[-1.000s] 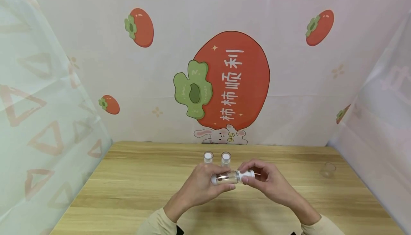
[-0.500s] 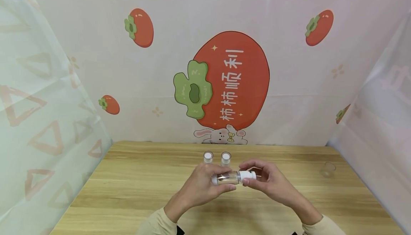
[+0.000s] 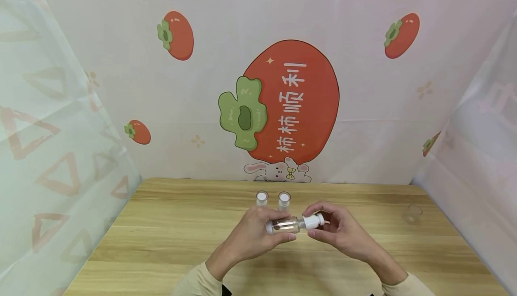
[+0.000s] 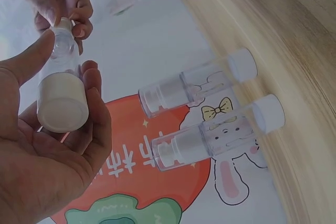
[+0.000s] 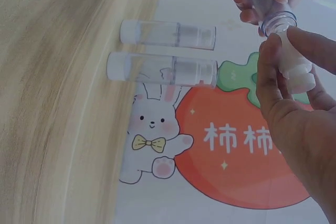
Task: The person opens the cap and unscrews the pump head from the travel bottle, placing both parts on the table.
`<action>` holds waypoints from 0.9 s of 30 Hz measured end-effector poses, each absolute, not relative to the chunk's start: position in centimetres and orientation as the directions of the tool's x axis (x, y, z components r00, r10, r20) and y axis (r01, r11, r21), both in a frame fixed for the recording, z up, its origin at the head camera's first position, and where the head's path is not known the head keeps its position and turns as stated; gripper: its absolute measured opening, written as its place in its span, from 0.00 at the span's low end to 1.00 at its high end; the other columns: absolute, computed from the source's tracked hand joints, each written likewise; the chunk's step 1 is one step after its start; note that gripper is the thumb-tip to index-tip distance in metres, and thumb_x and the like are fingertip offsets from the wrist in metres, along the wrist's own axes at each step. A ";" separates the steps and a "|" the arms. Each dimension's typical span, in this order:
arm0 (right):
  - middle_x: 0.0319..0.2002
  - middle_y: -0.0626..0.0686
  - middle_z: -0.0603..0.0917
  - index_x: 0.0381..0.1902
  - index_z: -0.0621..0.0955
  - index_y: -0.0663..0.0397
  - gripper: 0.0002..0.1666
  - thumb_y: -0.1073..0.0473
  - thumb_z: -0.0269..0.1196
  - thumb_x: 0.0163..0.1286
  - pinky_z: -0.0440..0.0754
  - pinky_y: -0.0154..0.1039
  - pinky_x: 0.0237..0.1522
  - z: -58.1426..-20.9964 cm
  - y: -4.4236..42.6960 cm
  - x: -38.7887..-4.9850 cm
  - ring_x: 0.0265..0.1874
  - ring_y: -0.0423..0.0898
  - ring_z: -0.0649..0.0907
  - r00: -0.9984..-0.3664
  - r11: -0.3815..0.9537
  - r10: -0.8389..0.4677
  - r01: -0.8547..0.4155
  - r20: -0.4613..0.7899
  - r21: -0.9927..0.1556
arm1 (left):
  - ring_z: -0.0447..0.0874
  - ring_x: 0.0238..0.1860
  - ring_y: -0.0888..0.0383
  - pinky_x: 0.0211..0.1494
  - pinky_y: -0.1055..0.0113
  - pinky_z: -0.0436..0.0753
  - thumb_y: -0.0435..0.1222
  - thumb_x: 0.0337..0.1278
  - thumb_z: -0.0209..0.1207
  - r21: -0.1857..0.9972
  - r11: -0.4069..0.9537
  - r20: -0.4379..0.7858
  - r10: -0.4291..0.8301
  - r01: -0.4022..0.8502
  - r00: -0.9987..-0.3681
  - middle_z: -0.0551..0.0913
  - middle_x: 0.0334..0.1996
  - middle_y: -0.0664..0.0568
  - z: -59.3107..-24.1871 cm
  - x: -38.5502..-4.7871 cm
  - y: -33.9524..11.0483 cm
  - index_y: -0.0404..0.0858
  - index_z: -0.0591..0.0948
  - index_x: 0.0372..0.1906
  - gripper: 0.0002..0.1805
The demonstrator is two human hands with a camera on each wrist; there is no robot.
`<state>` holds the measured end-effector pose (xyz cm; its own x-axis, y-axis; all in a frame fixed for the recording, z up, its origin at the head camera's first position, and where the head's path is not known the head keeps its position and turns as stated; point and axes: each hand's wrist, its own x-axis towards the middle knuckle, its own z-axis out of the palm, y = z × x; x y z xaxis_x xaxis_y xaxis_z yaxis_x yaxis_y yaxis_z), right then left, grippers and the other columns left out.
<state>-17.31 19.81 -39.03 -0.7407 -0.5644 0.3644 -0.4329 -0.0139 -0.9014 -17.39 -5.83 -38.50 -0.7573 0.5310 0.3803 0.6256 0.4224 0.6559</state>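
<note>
My left hand [image 3: 258,233] holds a clear pump bottle [image 3: 286,225] with a white base, lying nearly level above the table. The bottle's white pump head [image 3: 313,221] is pinched between the thumb and fingers of my right hand [image 3: 343,233]. Clear neck shows between the bottle body and the white collar, and the pump head sits a little tilted at the mouth. From the left wrist view, the white base [image 4: 62,103] faces the camera. In the right wrist view, the open-looking rim [image 5: 279,22] shows beside the pump; how far the pump sits inside cannot be told.
Two similar capped pump bottles, one on the left [image 3: 262,198] and one on the right [image 3: 284,200], stand upright just beyond my hands. A small clear cap [image 3: 412,214] lies at the right of the wooden table [image 3: 181,224]. A printed cloth [image 3: 359,152] hangs behind.
The pump head has shifted slightly right, away from the bottle body, and tilted; more neck shows between them. My right hand has moved slightly right. The left hand stays nearly still.
</note>
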 end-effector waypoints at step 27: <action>0.46 0.59 0.81 0.54 0.80 0.64 0.22 0.63 0.72 0.64 0.83 0.38 0.38 -42.3 24.1 -20.1 0.39 0.47 0.81 -0.987 0.424 -0.149 -0.126 0.068 -0.897 | 0.83 0.37 0.62 0.42 0.70 0.82 0.43 0.53 0.75 0.703 0.473 0.338 0.433 0.530 -0.835 0.88 0.38 0.55 -39.2 -17.4 -8.2 0.39 0.88 0.48 0.19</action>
